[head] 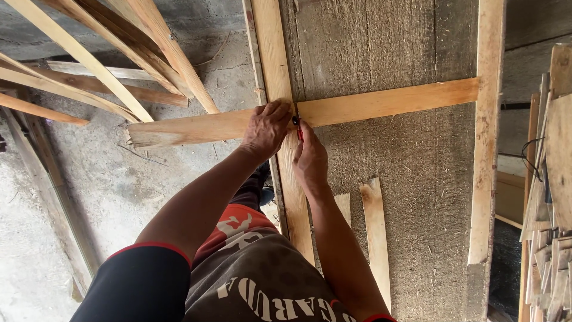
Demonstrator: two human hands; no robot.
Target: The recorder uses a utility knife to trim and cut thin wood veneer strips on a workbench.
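Note:
A long pale wooden plank (381, 102) lies crosswise over a grey board panel (387, 48), resting on its two wooden edge rails. My left hand (266, 128) presses flat on the plank where it crosses the left rail (271, 53). My right hand (310, 156) sits just beside it, holding a small red and black pencil (297, 126) with its tip against the plank's near edge.
Several loose timber slats (119, 65) lean and lie over the concrete floor at upper left. Two short offcuts (375, 232) rest on the panel near my right forearm. The right rail (485, 131) runs down the panel; stacked wood pieces (551, 197) stand at far right.

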